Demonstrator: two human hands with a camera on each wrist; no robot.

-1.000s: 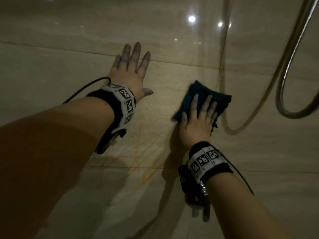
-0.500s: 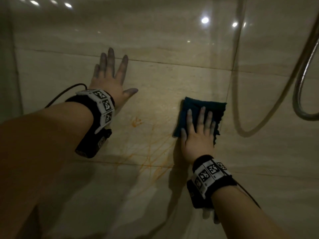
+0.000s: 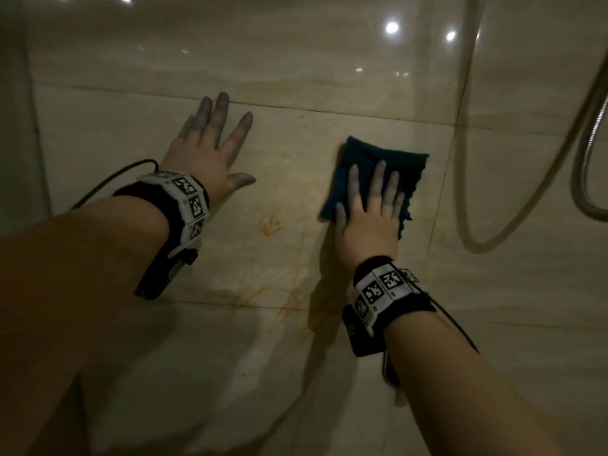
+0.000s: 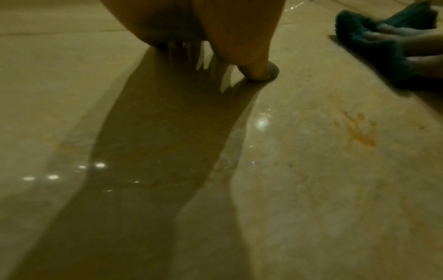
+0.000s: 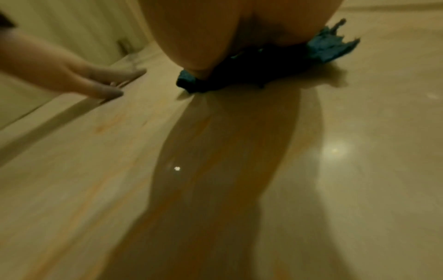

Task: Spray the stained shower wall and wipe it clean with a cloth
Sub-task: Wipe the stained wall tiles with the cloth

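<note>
Beige shower wall (image 3: pixel 296 70) fills my view; my right hand (image 3: pixel 368 222) presses the teal cloth (image 3: pixel 404 166) flat-fingered, right of the orange stain (image 3: pixel 271 227); my left hand (image 3: pixel 204 156) lies splayed left of it.

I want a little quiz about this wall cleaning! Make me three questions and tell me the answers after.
1. True or false: the right hand presses the cloth flat on the wall.
2. What does the left hand hold? A) a spray bottle B) nothing C) a sponge
3. Fill in: the orange stains lie ____ the two hands.

Key:
1. True
2. B, it rests flat on the wall
3. between, and run lower too
</note>
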